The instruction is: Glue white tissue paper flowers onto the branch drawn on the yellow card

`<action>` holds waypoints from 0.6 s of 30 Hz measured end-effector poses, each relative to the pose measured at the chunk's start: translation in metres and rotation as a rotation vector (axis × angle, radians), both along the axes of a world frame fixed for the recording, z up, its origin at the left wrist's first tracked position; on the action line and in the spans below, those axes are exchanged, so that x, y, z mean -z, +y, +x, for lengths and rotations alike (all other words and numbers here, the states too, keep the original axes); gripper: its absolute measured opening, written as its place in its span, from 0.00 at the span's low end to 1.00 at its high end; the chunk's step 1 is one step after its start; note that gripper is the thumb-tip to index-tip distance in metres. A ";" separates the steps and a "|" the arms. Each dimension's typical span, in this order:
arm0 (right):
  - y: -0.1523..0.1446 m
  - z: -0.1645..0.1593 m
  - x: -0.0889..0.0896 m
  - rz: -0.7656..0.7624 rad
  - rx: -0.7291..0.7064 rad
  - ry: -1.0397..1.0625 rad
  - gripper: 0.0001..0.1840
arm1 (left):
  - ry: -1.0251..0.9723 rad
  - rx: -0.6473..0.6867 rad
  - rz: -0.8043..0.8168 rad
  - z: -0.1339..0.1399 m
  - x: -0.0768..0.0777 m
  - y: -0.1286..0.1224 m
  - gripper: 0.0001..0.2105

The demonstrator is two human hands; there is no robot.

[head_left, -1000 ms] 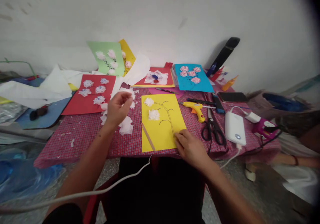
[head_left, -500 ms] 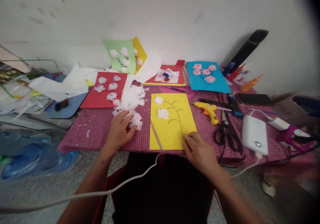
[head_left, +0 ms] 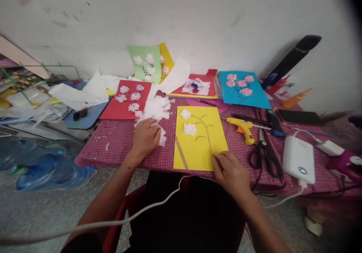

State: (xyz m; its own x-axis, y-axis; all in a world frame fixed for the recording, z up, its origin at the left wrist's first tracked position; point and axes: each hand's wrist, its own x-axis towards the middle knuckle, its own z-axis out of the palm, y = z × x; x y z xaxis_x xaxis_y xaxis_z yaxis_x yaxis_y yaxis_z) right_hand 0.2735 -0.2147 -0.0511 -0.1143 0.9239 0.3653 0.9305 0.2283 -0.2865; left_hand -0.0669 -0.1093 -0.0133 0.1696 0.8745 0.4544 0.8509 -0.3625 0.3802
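my left hand [head_left: 146, 138], raised a second ago, is down over the white tissue [head_left: 157, 109] left of centre; my right hand [head_left: 232, 172] seems to steady the yellow sheet [head_left: 195, 149] below centre. fingers curl; any pinch, i can't tell.

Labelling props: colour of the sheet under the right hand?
Plain yellow sheet, with a stem drawing and white flowers on it; shows best in the head view.

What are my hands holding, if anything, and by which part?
The right hand is at the lower right edge of the yellow sheet; gripping or pressing, I can't tell. The left hand is over white paper pieces; any hold is hidden.
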 end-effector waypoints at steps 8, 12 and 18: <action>-0.001 -0.001 0.000 0.028 -0.017 0.018 0.15 | -1.134 0.013 -0.482 0.029 -0.039 0.011 0.12; -0.001 -0.001 -0.003 0.014 -0.016 0.014 0.15 | -1.174 0.064 -0.526 0.045 -0.039 0.012 0.12; -0.001 -0.001 -0.003 0.005 -0.004 0.016 0.15 | -0.643 -0.030 -0.205 0.010 -0.025 0.002 0.11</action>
